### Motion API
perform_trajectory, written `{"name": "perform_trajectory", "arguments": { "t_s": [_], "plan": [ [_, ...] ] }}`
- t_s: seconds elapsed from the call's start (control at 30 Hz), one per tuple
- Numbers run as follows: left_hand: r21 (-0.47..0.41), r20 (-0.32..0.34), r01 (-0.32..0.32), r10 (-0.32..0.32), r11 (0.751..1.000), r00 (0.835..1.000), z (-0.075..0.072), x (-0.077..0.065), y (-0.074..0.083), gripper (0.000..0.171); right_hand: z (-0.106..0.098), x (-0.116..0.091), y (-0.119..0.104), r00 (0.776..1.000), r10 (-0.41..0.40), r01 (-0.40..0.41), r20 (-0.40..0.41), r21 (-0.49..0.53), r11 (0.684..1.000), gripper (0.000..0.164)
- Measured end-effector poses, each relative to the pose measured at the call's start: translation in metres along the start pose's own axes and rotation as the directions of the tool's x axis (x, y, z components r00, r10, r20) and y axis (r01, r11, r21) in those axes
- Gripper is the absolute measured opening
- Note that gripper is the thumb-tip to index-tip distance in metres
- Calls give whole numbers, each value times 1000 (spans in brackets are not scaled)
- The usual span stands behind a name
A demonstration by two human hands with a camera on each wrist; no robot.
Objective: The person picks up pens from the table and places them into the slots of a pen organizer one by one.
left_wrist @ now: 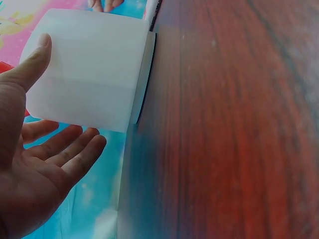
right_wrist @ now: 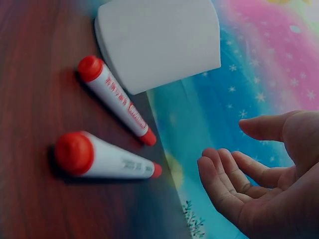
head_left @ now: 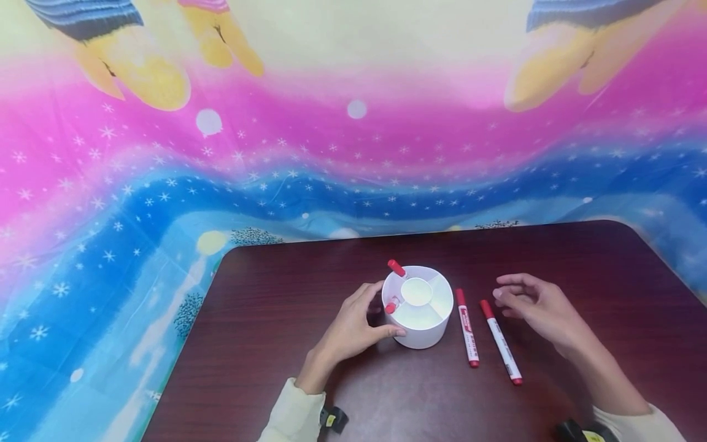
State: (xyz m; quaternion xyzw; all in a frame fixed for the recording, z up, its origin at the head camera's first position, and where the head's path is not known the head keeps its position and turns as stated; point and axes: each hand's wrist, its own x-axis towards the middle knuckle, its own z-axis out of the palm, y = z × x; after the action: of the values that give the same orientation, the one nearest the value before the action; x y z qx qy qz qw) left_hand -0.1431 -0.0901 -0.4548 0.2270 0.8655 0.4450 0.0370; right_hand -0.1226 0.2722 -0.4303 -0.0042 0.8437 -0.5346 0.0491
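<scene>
A round white divided organizer [head_left: 422,336] stands on the table with a round middle compartment. Two red-capped markers [head_left: 395,267] lean in its left compartments. My left hand [head_left: 353,322] holds the organizer from the left, its thumb [left_wrist: 37,62] on the front wall and its fingers round the left side. Two white markers with red caps lie to the right of the organizer: a nearer one [head_left: 467,328] and a farther one [head_left: 501,342]. Past the farther one, my right hand [head_left: 544,307] hovers with relaxed, slightly bent fingers and nothing in them.
The dark wood table [head_left: 265,307] has rounded back corners. Behind it hangs a pink and blue cloth [head_left: 331,147] with snowflakes. Both wrists carry black straps with small devices [head_left: 334,419].
</scene>
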Motion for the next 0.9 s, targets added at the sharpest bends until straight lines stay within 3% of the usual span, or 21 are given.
{"name": "perform_trajectory", "arguments": {
  "t_s": [0.47,0.9],
  "plan": [
    [15,-1,12,-12,1000,1000,-1,-1,0,93,-2,-7,26,990,107,-101,92,-68,993,56],
    [18,4,25,-25,1000,1000,1,-1,-2,92,5,-9,34,977,181,-166,111,-129,978,63]
  ]
}}
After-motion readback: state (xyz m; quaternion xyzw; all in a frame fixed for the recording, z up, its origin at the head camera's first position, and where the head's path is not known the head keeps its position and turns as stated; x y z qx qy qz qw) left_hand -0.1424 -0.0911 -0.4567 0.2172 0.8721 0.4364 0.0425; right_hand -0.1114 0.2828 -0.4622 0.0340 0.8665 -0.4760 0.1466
